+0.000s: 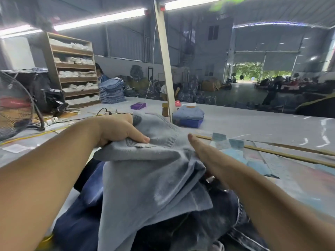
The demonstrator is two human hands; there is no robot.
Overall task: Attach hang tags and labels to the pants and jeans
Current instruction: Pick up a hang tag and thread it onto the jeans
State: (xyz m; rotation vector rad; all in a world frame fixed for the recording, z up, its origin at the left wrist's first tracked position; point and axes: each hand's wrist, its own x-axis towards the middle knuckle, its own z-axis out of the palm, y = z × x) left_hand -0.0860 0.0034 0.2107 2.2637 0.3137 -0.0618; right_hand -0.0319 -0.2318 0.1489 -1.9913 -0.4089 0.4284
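Gripping the light-blue jeans (145,171) at the waistband, the left hand (116,131) bunched soft, heavy denim atop darker pants (85,223) on the tabletop (253,122), while the right hand (199,147) lay seemingly flat, fingers straight, beside them.

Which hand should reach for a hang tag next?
Probably the right hand: it lies open against the light jeans, nearest the blue tags on the table. The left hand grips the jeans.
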